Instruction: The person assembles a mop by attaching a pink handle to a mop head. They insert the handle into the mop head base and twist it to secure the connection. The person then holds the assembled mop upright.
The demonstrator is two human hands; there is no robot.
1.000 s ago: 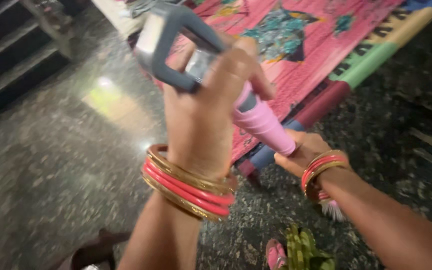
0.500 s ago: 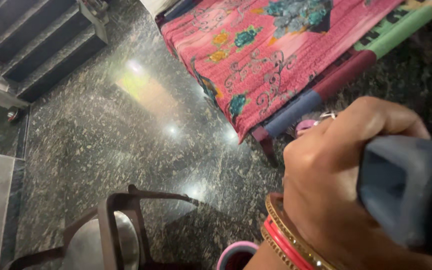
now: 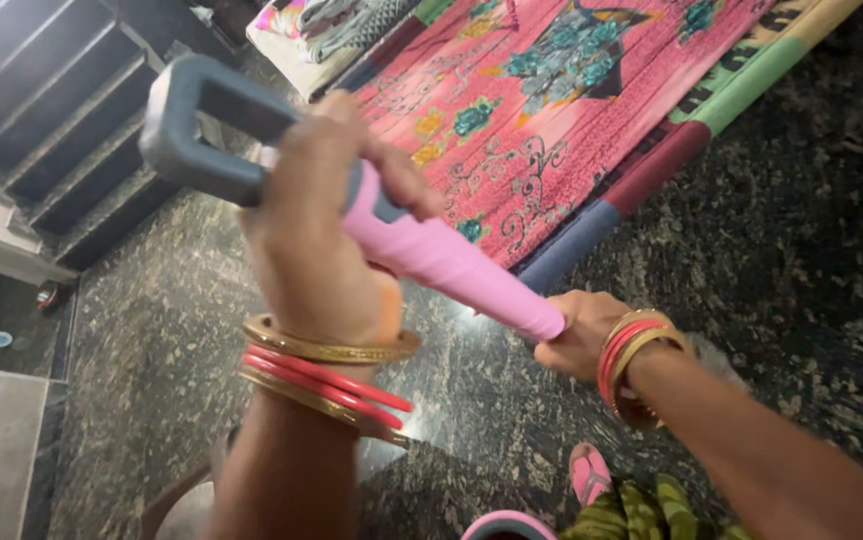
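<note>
The left hand (image 3: 316, 235) is clamped round the pink plastic mop handle with its grey loop grip (image 3: 431, 250); the right hand (image 3: 576, 335) grips lower, over the dark speckled stone floor (image 3: 151, 330); steady strokes likely need both holds firm.

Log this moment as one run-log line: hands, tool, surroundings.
left hand: grips pink handle below grey loop | right hand: grips handle's lower end | under: dark speckled floor | beside: pink patterned cloth
</note>
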